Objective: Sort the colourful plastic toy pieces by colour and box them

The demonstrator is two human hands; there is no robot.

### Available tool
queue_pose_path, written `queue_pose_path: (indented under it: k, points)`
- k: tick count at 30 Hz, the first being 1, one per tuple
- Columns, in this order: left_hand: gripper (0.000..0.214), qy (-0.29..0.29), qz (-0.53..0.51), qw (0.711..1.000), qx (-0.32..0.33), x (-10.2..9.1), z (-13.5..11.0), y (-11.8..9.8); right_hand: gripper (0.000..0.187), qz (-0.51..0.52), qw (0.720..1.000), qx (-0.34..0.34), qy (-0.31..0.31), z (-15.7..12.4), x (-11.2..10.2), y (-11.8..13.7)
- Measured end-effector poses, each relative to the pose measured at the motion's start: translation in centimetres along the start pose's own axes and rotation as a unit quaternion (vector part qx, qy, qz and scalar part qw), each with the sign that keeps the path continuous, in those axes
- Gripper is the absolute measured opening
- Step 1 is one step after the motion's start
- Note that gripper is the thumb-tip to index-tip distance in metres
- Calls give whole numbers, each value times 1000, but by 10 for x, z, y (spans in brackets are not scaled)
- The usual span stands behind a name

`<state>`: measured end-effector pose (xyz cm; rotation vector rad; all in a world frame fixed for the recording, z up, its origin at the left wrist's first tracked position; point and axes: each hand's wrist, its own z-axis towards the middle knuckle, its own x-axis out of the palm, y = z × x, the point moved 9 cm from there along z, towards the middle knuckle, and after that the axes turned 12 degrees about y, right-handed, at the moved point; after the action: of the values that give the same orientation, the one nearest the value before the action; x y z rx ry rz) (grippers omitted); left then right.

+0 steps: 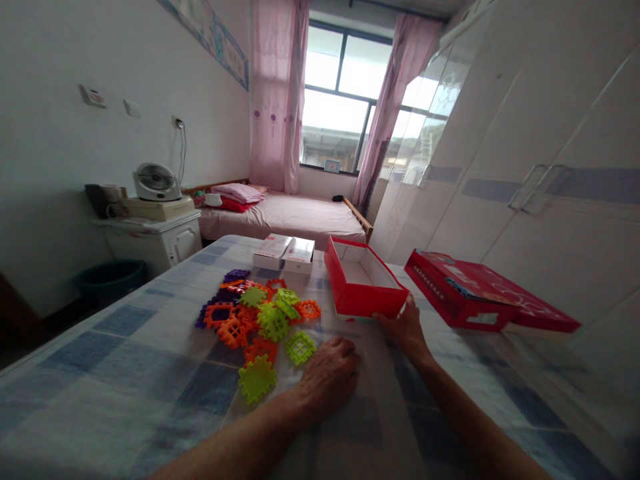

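My right hand [405, 327] grips the near right corner of an open red box [370, 300], with the thumb at its front and the fingers round its side. The box has a white inside and is tilted slightly on the table. My left hand [333, 373] rests on the tablecloth with its fingers curled under; whatever they hold, if anything, is hidden. Just left of it lies a yellow-green window-shaped plastic building piece [300, 348]. A heap of orange, purple and green interlocking pieces [245, 313] spreads further left, with a solid yellow-green square [257, 379] at its near end.
Two small white boxes [299, 255] stand behind the heap. To the right is a red box with a printed lid [460, 287], beside another flat red piece [540, 300]. A blue-and-white checked cloth [125, 347] covers the table. Beyond are a bed [305, 213] and wardrobe.
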<state>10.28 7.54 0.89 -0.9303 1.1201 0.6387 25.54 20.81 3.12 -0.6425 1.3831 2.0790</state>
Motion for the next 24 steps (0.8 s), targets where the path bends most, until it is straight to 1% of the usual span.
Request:
queue_pose_path:
  k: [2, 5, 11, 15, 17, 19, 22, 24]
  points:
    - [15, 3, -4, 1000, -4, 0, 0, 1, 102, -9, 1000, 5, 17, -1, 14, 5]
    - [14, 9, -6, 1000, -5, 0, -1, 1, 100, -20, 999, 19, 37, 8, 31, 11]
    - [11, -3, -2, 1000, 5, 0, 0, 1, 96, -38, 996, 66, 39, 35, 54, 18]
    - [9, 4, 13, 1000, -5, 0, 0, 2, 98, -17, 994, 100, 39, 42, 66, 16]
    - [10, 0, 19, 1000, -23, -1, -2, 6, 96, -6, 993, 117, 34, 38, 67, 9]
    - [11, -11, 25, 998, -57, -4, -5, 16, 90, 5, 993, 113, 27, 30, 64, 3]
    - [17, -36, 44, 992, -116, -13, -9, 36, 81, 21, 997, 66, 33, 9, 56, 0]
    - [20, -40, 73, 986, -147, -20, -10, 50, 77, 18, 998, 31, 52, -9, 51, 1]
